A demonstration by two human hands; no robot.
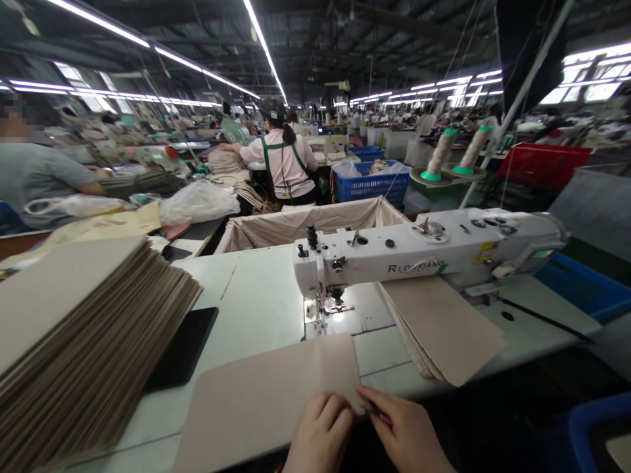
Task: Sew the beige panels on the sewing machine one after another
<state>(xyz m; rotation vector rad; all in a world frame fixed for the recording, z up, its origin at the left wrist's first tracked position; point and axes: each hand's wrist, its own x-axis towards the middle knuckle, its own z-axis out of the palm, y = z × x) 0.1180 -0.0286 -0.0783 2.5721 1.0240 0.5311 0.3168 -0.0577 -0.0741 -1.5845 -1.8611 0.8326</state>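
Beige panel lies flat at sewing table's front edge before industrial sewing machine, left hand on it, fingers curled, grip can't tell, right hand closed round dark slim tool at panel's right edge, bare tabletop between tall panel stack and machine.

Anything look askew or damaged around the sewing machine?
The panels under the sewing machine are fanned at left, not squared up. A flat black object beside the tall stack looks unrelated to sewing. No spill or damage stands out.
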